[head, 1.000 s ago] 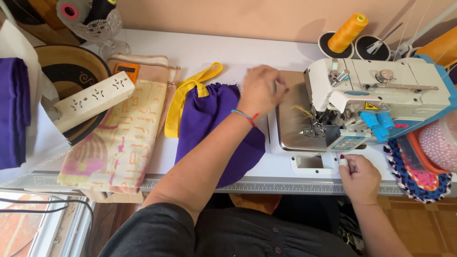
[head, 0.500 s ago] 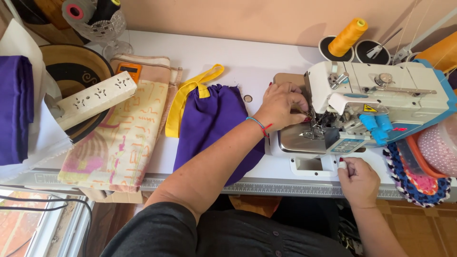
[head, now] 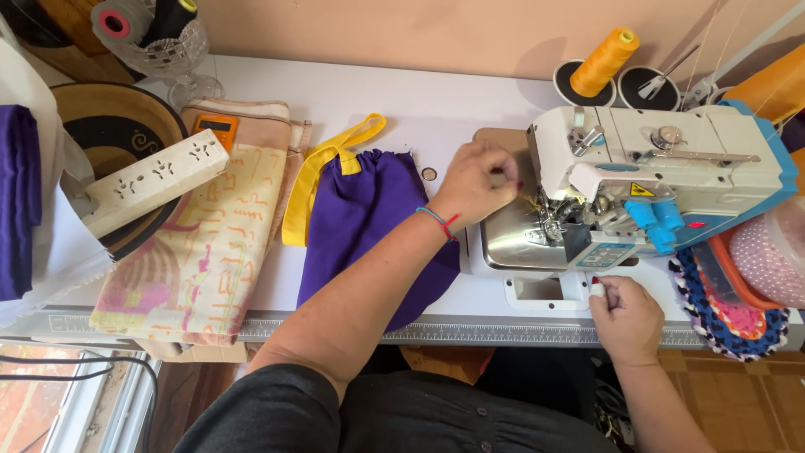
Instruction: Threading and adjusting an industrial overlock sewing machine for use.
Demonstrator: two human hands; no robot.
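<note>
Right hand [head: 625, 315], fingers curled, rests on the table edge [head: 520, 331] just below the white sewing machine [head: 662, 180]; left hand [head: 478, 184] pinches closed beside its needle area, wrist over a purple cloth [head: 360, 226] with yellow strap [head: 323, 172], left of the machine. An orange thread cone [head: 605, 63] stands behind.

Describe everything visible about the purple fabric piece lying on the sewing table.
The purple fabric piece looks like soft woven cloth, gathered at its top edge where a yellow strap loops off to the left. It lies flat on the white table, its lower end hanging past the front edge. The left forearm crosses over it as the left hand reaches to the sewing machine. A patterned cloth lies beside it.
</note>
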